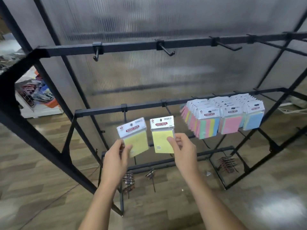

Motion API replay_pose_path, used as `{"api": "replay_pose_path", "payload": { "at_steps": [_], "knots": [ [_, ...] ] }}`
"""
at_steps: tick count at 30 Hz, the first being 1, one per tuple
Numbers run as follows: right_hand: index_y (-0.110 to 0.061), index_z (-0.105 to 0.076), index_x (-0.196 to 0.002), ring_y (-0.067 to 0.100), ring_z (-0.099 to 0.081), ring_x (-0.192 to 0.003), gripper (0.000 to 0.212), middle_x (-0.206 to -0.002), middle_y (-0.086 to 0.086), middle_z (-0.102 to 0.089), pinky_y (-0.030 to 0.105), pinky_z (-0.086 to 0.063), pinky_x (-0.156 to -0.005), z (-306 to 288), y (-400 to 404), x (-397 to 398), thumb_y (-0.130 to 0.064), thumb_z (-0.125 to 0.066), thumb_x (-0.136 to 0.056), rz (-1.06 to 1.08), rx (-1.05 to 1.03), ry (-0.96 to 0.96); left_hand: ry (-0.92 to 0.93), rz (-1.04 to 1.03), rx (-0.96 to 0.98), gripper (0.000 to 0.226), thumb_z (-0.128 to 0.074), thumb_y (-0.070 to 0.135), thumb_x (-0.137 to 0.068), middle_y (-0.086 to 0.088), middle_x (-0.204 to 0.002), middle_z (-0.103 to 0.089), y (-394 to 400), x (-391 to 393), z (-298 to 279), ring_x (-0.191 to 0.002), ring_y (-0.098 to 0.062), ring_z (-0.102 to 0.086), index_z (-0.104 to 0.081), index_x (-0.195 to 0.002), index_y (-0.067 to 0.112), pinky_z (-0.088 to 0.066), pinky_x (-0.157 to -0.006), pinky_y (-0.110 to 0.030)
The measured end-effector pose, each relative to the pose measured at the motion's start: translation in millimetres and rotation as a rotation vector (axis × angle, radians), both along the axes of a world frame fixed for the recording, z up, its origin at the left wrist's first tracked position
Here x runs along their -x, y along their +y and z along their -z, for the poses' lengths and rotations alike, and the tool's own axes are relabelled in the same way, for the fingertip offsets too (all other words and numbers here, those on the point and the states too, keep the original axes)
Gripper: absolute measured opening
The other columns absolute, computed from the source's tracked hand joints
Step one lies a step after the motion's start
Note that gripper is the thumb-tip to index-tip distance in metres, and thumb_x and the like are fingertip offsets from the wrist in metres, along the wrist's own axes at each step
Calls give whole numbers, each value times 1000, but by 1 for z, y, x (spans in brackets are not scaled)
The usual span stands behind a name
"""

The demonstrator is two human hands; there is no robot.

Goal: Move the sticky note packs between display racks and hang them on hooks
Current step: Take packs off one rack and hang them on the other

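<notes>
Wood-look flooring (41, 188) is stretching under a black metal display rack (116, 47) backed by a ribbed translucent panel (149, 19). At the middle bar (103, 110), the left hand (114, 160) is pinching a yellow sticky note pack (133, 136) by its lower left corner, tilting it just below a hook (124, 113). The right hand (181, 146) is pinching a second yellow pack (162, 135), holding it upright beside the first. Farther right, pastel packs (222, 117) are hanging crowded together on the same bar.
</notes>
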State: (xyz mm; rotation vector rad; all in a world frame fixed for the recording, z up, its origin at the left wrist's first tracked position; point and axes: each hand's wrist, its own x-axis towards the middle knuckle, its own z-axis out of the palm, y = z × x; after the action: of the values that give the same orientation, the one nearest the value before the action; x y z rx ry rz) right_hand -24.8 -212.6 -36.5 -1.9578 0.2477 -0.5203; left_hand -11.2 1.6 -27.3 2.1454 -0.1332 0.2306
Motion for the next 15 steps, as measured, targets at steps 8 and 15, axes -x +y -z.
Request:
{"api": "replay_pose_path", "payload": {
  "at_steps": [8,15],
  "knots": [
    [-25,-61,-91,-1,-62,-76,11,-82,-12,-65,8,-44,-65,3,-86,46,-26,-72,-90,156,-111,41,39,267,-39,25,-60,26,-96,10,-62,-53,-92,22,-2,-60,-5,-46,-50,-75,35,-37,-56,-17],
    [-21,-71,-96,10,-68,-80,8,-84,-8,-72,32,-55,-72,22,-232,136,-25,-65,-95,516,-156,103,117,601,-88,22,-59,29,-96,-5,-63,-55,-253,38,16,-59,-17,-43,-57,-79,15,-37,-58,-25]
  ]
}}
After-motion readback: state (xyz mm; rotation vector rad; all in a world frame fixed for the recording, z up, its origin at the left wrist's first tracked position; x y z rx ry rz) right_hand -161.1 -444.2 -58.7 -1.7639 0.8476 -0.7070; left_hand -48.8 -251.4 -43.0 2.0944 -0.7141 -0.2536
